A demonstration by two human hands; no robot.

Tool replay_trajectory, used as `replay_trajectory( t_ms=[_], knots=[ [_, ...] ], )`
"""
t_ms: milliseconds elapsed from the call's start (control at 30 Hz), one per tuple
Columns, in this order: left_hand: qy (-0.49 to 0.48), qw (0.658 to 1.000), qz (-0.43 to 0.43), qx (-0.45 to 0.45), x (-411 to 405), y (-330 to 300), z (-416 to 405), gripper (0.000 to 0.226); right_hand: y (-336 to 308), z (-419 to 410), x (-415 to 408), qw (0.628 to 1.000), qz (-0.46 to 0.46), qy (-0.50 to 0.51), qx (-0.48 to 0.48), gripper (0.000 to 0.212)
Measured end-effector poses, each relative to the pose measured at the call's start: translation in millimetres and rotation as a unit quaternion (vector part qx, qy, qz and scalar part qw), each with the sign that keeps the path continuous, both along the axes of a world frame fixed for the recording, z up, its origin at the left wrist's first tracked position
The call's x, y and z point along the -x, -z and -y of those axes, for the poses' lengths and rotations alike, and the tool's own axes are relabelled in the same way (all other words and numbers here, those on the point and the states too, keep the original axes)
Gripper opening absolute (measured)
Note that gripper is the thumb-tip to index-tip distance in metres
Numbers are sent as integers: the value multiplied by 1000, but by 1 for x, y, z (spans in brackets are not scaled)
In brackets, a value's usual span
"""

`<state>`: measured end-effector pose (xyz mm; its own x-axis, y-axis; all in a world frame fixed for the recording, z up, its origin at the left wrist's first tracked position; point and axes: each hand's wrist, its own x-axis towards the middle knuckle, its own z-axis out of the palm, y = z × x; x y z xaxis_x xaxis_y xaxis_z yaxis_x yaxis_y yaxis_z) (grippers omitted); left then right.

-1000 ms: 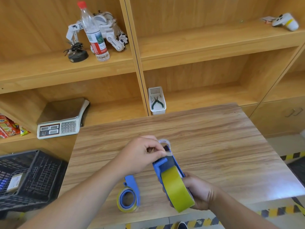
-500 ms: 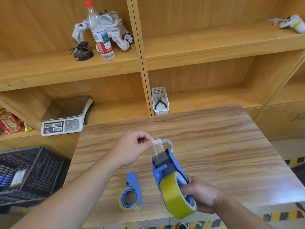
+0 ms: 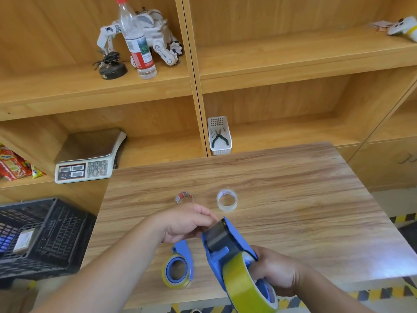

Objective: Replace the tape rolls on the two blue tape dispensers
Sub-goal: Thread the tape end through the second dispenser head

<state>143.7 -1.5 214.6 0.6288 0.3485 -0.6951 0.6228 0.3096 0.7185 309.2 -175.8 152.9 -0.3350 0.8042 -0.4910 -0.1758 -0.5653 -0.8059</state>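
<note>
My right hand (image 3: 276, 271) grips a blue tape dispenser (image 3: 228, 246) loaded with a yellow tape roll (image 3: 242, 283), held above the table's near edge. My left hand (image 3: 184, 222) pinches the end of the tape strip (image 3: 215, 233) against the dispenser's front near the cutter. A second blue dispenser (image 3: 181, 259) with a yellow roll lies flat on the wooden table (image 3: 293, 199) below my left hand. Two nearly used clear tape rolls stand further back, one with a red label (image 3: 184, 197) and one plain (image 3: 226, 199).
A black plastic crate (image 3: 42, 238) sits left of the table. On the shelves behind are a weighing scale (image 3: 88, 161), a white basket with pliers (image 3: 220, 136), a water bottle (image 3: 136, 39) and a white toy robot (image 3: 158, 35).
My left hand pulled the tape end outward, then lowered it onto the dispenser's front. The view shifted, revealing both clear rolls on the table.
</note>
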Motion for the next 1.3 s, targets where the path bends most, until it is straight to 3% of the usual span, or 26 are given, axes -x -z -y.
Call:
replay_trajectory(
  t_ms=[100,267,467,600,800,867,1000,1133,1300],
  knots=[
    [-3,997,5,73,1,5,-2,21,3,0,-2,1000,-10,-6,3,48],
    [-7,985,13,175,2,15,-4,14,4,-6,2,1000,-20,1,10,38],
    [-20,968,-3,249,7,28,-1,36,8,-11,9,999,-40,3,25,40],
    [-63,968,-12,242,4,43,-1,37,18,-10,11,994,-92,36,50,49],
    [-284,947,-38,144,8,106,-4,23,43,-14,14,975,-128,155,92,45],
    [-302,946,-56,107,12,117,3,10,57,-15,13,969,-104,194,111,47],
    [-310,947,-35,83,20,135,23,8,84,-17,14,955,-15,256,148,48],
    [-293,951,-21,94,24,155,43,8,107,-17,16,942,105,271,170,25],
    [-267,961,-45,54,24,178,62,19,140,-19,19,931,197,242,187,30]
  ],
)
